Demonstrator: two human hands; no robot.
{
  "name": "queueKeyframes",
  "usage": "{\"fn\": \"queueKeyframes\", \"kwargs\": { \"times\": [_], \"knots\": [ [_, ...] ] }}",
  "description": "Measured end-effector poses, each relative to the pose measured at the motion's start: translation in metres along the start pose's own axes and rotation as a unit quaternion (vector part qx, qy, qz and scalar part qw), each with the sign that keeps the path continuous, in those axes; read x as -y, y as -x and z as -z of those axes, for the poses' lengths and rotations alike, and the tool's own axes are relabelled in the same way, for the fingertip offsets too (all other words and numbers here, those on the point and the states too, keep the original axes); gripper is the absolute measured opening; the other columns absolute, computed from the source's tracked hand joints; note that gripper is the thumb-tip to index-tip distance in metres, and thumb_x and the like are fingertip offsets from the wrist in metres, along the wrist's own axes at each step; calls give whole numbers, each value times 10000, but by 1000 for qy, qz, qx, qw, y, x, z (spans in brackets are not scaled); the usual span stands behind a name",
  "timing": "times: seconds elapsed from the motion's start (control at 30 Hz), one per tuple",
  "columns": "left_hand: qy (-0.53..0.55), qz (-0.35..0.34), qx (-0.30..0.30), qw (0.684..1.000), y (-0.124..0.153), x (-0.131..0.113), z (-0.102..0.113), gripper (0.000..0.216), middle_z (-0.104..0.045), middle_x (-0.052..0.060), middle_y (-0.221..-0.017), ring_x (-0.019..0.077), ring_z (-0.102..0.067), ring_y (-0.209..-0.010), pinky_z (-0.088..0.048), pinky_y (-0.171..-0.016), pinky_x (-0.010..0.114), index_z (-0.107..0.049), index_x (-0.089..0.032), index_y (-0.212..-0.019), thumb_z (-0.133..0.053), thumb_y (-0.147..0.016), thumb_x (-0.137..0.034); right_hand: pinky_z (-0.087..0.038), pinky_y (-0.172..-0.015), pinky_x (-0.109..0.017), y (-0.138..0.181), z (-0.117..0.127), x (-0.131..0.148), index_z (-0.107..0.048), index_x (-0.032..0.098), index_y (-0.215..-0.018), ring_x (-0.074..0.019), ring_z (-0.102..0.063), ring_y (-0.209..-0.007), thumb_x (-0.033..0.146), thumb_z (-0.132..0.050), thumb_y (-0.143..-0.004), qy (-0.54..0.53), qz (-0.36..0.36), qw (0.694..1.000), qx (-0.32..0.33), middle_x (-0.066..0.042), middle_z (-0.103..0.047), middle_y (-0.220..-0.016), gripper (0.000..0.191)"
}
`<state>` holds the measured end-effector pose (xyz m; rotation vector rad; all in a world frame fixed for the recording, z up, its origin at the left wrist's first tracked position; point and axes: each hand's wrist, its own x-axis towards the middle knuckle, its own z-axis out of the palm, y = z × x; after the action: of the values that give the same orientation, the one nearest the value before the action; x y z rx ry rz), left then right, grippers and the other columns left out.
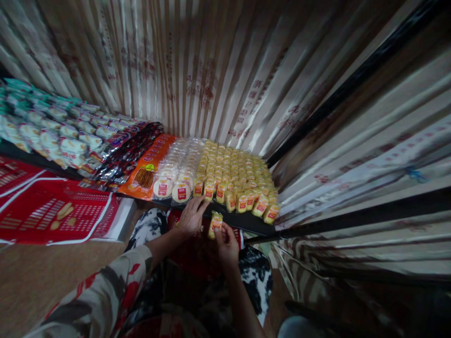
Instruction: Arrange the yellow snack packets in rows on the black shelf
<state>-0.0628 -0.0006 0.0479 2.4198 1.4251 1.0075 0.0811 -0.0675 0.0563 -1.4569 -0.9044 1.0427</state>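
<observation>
My right hand (228, 244) pinches a small yellow wrapped snack cake (215, 224) with a red label, held upright just in front of the black shelf edge. Fingers stretched out, my left hand (192, 217) reaches to the front row of yellow packs, its fingertips at the lower edge of one pack (209, 190). Whether they press on it I cannot tell. Rows of the same yellow cakes (239, 176) fill the right end of the black shelf (252, 222). Round white wrapped cakes (182, 188) stand in columns to their left.
Further left lie an orange snack bag (146, 169), dark shiny packets (123, 157) and many white packs (72, 145). Red baskets (84, 199) stand below the shelf at left. A pleated printed curtain (211, 65) hangs behind; black poles (352, 108) run along the right.
</observation>
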Motion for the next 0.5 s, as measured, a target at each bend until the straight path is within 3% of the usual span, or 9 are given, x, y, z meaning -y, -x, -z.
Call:
{"fn": "queueKeyframes", "kwargs": {
  "times": [0.1, 0.27, 0.5],
  "knots": [
    [38, 47, -39, 997, 5, -3, 4, 548, -371, 138, -1348, 263, -316, -1273, -335, -1040, 461, -451, -145, -1264, -404, -732, -20, -520, -725, -316, 0, -8, 3, -596, 147, -1007, -191, -643, -773, 473, -665, -654, 13, 4, 1000, 3, -78, -675, -888, 486],
    [72, 106, -95, 987, -13, -7, 11, 572, -335, 135, -1376, 241, -275, -1309, -336, -1063, 443, -434, -136, -1271, -371, -725, 21, -524, -711, -301, 5, -18, 2, -619, 154, -959, -190, -642, -780, 464, -660, -654, 17, 5, 1000, 8, -76, -683, -873, 437],
    [3, 121, -55, 991, -22, -13, 11, 479, -310, 117, -1425, 286, -226, -1333, -300, -1077, 505, -567, -136, -1116, -434, -688, 32, -531, -658, -295, 19, -14, -10, -625, 157, -945, -194, -653, -716, 500, -659, -637, 24, -2, 1000, 10, -68, -697, -809, 463]
  ]
}}
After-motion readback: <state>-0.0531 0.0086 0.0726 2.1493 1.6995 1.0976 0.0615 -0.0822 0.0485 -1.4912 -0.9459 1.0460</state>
